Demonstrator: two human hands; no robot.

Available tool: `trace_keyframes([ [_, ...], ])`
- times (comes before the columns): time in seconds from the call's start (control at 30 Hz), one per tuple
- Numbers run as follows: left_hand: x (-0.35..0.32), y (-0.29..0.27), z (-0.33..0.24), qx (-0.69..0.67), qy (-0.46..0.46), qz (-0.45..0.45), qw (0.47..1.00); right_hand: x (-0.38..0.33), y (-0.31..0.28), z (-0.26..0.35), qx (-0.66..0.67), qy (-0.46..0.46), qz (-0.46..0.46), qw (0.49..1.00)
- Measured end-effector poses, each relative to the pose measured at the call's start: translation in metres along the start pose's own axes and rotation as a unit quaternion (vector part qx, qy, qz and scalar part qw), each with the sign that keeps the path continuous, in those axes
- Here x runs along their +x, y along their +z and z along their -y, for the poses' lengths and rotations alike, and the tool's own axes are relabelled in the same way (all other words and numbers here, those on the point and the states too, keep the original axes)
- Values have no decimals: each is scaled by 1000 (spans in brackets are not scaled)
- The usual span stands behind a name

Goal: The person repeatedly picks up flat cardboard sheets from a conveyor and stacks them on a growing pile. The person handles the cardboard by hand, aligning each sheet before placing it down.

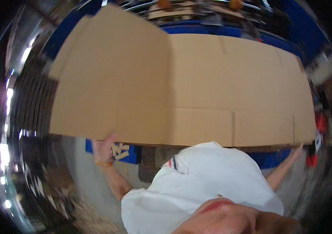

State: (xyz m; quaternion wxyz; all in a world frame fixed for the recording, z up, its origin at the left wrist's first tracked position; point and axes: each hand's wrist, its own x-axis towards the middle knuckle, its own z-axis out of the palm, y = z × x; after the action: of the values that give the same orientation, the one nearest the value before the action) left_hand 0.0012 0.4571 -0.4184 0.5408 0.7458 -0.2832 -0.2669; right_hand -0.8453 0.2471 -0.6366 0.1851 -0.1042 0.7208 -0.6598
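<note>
A large brown cardboard sheet (236,82), creased and slotted like a flattened box, spreads across the view in front of my body. Its left panel (111,78) tilts up along a fold from the rest. My left hand (103,148) grips the near edge of that panel, thumb on top and the other fingers mostly hidden underneath. At the near right corner my right hand (296,151) holds the edge, its fingers largely covered by the board.
Beyond the sheet stands a blue machine frame (203,29) with metal bars and orange parts. Below the left panel is a blue bin (134,155) with small pale pieces. Red objects (321,122) stand off the right corner.
</note>
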Motion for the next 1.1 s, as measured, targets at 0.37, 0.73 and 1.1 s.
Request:
trace_keyframes([
  [0.37, 144, -4, -17, 85, 264, -89, 957, -199, 71, 44, 306, -52, -38, 950],
  [0.73, 83, 145, 6, 147, 380, 62, 911, -235, 153, 53, -64, -535, 200, 819],
  [1.1, 90, 215, 63, 423, 532, 199, 706, -354, 184, 68, -307, -674, 469, 480],
])
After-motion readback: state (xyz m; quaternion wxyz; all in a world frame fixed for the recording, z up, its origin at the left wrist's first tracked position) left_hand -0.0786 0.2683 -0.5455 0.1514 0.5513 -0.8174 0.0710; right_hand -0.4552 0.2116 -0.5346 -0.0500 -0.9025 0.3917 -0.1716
